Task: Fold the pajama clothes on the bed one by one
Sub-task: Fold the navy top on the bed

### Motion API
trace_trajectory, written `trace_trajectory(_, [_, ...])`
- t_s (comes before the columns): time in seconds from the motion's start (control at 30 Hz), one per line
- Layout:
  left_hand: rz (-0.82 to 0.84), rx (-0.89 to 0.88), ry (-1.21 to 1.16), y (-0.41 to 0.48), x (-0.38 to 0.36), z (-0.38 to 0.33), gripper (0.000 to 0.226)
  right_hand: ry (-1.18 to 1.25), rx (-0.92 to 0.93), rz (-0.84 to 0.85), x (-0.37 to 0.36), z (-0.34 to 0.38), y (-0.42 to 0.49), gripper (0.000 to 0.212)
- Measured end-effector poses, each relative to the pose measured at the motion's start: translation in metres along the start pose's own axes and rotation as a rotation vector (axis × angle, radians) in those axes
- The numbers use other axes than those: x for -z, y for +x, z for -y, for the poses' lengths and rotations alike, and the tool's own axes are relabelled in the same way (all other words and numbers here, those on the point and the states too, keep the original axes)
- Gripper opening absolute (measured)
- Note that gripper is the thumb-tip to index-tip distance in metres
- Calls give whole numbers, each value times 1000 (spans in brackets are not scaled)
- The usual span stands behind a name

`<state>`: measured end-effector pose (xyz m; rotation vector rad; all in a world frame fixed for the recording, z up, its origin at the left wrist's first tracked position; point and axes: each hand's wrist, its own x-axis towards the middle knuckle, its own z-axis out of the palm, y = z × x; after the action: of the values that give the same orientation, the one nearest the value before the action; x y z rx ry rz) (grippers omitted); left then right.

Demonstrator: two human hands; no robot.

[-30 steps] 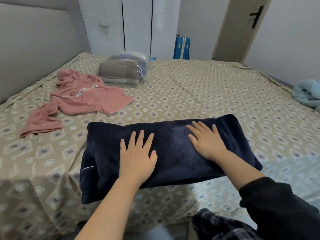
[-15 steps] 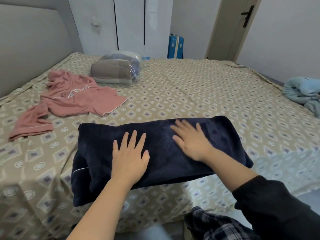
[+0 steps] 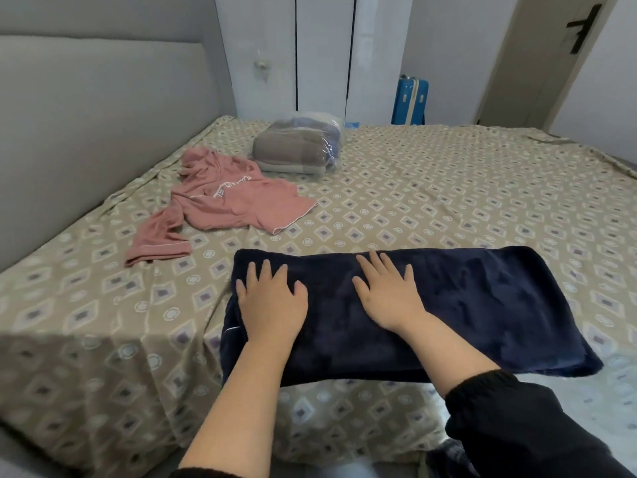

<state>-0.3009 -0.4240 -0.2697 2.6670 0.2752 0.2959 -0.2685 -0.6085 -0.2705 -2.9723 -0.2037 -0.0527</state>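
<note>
Since half a second ago both hands have slid to the left along the folded dark navy fleece pajama piece (image 3: 482,305), and the view has turned to the left also, so the headboard fills more of the picture. The left hand (image 3: 272,301) now lies flat on the left end of this piece, fingers straight and a little spread, and it presses the cloth without gripping anything. The right hand (image 3: 389,298) lies flat near the middle of the piece in the same way, fingers spread, palm down, holding nothing. The right half of the piece is uncovered.

The navy piece is a long folded band that lies across the near edge of the bed (image 3: 448,188), and its left end hangs slightly over the edge, where a thin white piping line shows. The bed wears a beige sheet with a pattern of diamonds and circles. The right forearm comes out of a black sleeve (image 3: 517,426); the left forearm is bare.

Behind the navy piece, to the left and apart from it, an unfolded pink pajama top with white letters (image 3: 234,205) lies spread and wrinkled. Just beyond it is a clear plastic bag with folded grey bedding inside (image 3: 296,146). A grey padded headboard (image 3: 103,115) stands on the left. On the far side are white wardrobe doors (image 3: 324,46), a blue suitcase (image 3: 410,101) and a beige door with a black handle (image 3: 551,46).
</note>
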Motion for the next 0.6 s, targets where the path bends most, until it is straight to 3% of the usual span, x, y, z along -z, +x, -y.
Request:
trace_trajectory(0.07, [30, 144, -110, 15, 7, 25, 61, 5, -16, 2, -10, -3, 4, 56])
trace_trajectory(0.17, [69, 369, -514, 32, 14, 54, 71, 19, -14, 5, -13, -5, 9, 56])
trace_trajectory(0.3, [92, 461, -779, 42, 22, 62, 37, 11, -11, -20, -18, -6, 6, 56])
trace_trajectory(0.47, [79, 452, -810, 57, 19, 55, 32, 19, 0, -49, -21, -8, 4, 55])
trace_trajectory(0.6, [-103, 524, -756, 60, 15, 66, 36, 98, -7, -72, -22, -10, 4, 53])
